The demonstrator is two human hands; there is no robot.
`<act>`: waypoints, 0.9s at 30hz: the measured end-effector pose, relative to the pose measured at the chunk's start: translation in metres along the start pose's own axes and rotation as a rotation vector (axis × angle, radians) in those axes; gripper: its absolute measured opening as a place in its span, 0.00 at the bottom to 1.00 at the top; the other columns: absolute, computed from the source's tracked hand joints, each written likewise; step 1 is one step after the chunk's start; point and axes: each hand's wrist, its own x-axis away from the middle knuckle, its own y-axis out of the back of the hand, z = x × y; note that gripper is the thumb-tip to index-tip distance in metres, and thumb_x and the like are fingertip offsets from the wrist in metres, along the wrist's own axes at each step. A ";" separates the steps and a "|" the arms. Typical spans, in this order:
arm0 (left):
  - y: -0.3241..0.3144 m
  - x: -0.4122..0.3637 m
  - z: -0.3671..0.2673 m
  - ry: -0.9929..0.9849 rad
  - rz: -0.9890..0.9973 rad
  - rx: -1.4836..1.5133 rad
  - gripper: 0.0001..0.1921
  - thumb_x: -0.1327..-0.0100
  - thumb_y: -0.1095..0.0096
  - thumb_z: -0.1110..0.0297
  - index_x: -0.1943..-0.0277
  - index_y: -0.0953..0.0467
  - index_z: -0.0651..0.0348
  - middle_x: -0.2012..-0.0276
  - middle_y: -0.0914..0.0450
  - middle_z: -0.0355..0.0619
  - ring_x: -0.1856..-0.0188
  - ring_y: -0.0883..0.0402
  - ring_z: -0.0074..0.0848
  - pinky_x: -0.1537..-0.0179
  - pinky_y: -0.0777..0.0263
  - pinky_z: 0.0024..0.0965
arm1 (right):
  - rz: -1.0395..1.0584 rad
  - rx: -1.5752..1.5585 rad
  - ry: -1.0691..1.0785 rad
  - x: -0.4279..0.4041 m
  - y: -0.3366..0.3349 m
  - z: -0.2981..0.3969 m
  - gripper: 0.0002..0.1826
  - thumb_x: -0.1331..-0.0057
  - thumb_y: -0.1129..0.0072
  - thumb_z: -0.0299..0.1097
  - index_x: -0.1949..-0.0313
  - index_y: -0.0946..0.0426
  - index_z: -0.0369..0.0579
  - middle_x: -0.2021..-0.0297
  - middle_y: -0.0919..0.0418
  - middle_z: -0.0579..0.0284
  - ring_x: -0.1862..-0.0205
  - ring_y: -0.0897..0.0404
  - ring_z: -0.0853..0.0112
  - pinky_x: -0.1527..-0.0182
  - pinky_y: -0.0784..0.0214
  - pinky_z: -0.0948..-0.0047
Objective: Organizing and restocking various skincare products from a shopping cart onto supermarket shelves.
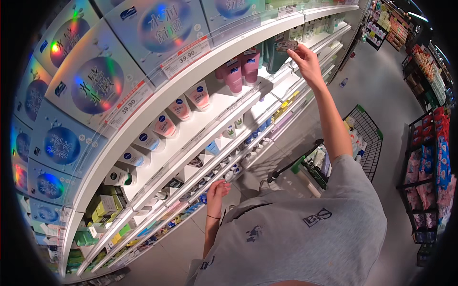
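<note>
My right hand (307,65) reaches to the upper shelf, its thumb and fingers pinching the top end of a dark green tube (277,59). A small printed tag (287,45) shows at that end, by the fingertips. Just left of it stand pink tubes (233,77) with dark blue labels. Lower down, my left hand (217,193) hangs in front of the bottom shelves, loosely curled and holding nothing; a dark band circles its wrist. Farther left on the same shelf as the pink tubes, white Nivea tubes (164,125) stand on their caps in a row.
Boxed products (96,80) fill the curved shelf (186,77) at upper left. Behind my right arm is a black wire shopping cart (374,139) with goods in it. A small bottle (343,82) lies on the aisle floor. At right stands a rack of bagged goods (424,171).
</note>
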 end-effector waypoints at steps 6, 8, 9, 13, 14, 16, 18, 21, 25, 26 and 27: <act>-0.041 -0.005 -0.010 0.094 -0.035 -0.092 0.13 0.29 0.53 0.68 0.48 0.28 0.64 0.59 0.19 0.50 0.59 0.18 0.28 0.56 0.25 0.26 | 0.092 -0.152 0.009 -0.042 -0.005 -0.075 0.11 0.35 0.39 0.32 0.58 0.25 0.39 0.72 0.22 0.67 0.70 0.29 0.82 0.66 0.37 0.81; -0.047 -0.007 -0.013 0.107 -0.054 -0.088 0.13 0.29 0.53 0.68 0.48 0.28 0.64 0.59 0.19 0.50 0.59 0.18 0.28 0.56 0.25 0.26 | 0.153 -0.165 -0.028 -0.046 -0.009 -0.080 0.13 0.36 0.39 0.30 0.53 0.26 0.39 0.64 0.18 0.61 0.60 0.22 0.77 0.57 0.31 0.78; -0.049 -0.008 -0.014 0.123 -0.056 -0.071 0.13 0.29 0.53 0.68 0.48 0.28 0.65 0.59 0.19 0.50 0.59 0.18 0.28 0.56 0.25 0.26 | 0.171 -0.170 -0.030 -0.047 -0.012 -0.089 0.14 0.36 0.39 0.29 0.52 0.27 0.38 0.61 0.18 0.59 0.57 0.21 0.75 0.54 0.30 0.77; -0.055 -0.015 -0.013 0.130 -0.009 -0.066 0.13 0.29 0.52 0.68 0.48 0.28 0.65 0.58 0.19 0.49 0.59 0.18 0.28 0.56 0.25 0.27 | 0.110 -0.176 -0.042 -0.050 -0.024 -0.101 0.17 0.37 0.37 0.31 0.51 0.27 0.39 0.59 0.18 0.57 0.56 0.20 0.73 0.53 0.30 0.75; -0.056 -0.015 -0.014 0.132 0.001 -0.086 0.13 0.30 0.51 0.67 0.48 0.28 0.64 0.58 0.19 0.49 0.59 0.18 0.29 0.55 0.25 0.28 | 0.061 -0.116 -0.097 -0.049 -0.028 -0.101 0.19 0.39 0.35 0.31 0.50 0.27 0.40 0.59 0.19 0.57 0.57 0.20 0.73 0.54 0.29 0.75; -0.062 -0.021 -0.025 0.133 0.034 -0.124 0.13 0.29 0.51 0.67 0.48 0.28 0.65 0.58 0.20 0.50 0.58 0.18 0.29 0.55 0.25 0.28 | -0.006 -0.083 -0.066 -0.046 -0.032 -0.099 0.20 0.40 0.34 0.31 0.50 0.27 0.41 0.60 0.20 0.57 0.57 0.20 0.73 0.55 0.29 0.75; -0.062 -0.029 -0.026 0.142 0.088 -0.164 0.13 0.29 0.52 0.67 0.48 0.29 0.65 0.58 0.20 0.50 0.58 0.18 0.29 0.55 0.25 0.28 | -0.090 -0.034 -0.054 -0.041 -0.032 -0.099 0.19 0.41 0.33 0.31 0.51 0.26 0.41 0.62 0.21 0.58 0.59 0.20 0.73 0.56 0.28 0.75; -0.058 -0.057 -0.025 0.169 0.230 -0.152 0.14 0.29 0.53 0.66 0.47 0.30 0.66 0.57 0.21 0.53 0.57 0.19 0.30 0.54 0.25 0.29 | -0.142 0.037 -0.040 -0.036 -0.031 -0.110 0.18 0.41 0.33 0.31 0.52 0.26 0.42 0.62 0.19 0.57 0.58 0.19 0.72 0.55 0.27 0.74; -0.044 -0.064 -0.030 0.120 0.196 -0.076 0.16 0.29 0.52 0.65 0.46 0.31 0.68 0.56 0.22 0.54 0.55 0.20 0.35 0.51 0.27 0.33 | -0.197 0.053 0.000 -0.030 -0.055 -0.093 0.18 0.41 0.35 0.30 0.52 0.26 0.41 0.59 0.21 0.52 0.57 0.19 0.67 0.53 0.25 0.70; -0.044 -0.071 -0.031 0.103 0.245 -0.114 0.16 0.29 0.52 0.64 0.46 0.31 0.68 0.56 0.23 0.54 0.55 0.20 0.35 0.51 0.27 0.33 | -0.238 0.097 0.029 -0.026 -0.050 -0.092 0.19 0.41 0.36 0.29 0.51 0.27 0.41 0.58 0.23 0.51 0.57 0.19 0.66 0.53 0.25 0.70; -0.044 -0.076 -0.032 0.085 0.285 -0.148 0.17 0.29 0.52 0.64 0.46 0.31 0.68 0.56 0.23 0.54 0.55 0.20 0.35 0.50 0.27 0.33 | -0.268 0.137 0.056 -0.019 -0.046 -0.090 0.20 0.41 0.37 0.28 0.50 0.28 0.41 0.56 0.24 0.50 0.57 0.19 0.65 0.53 0.25 0.70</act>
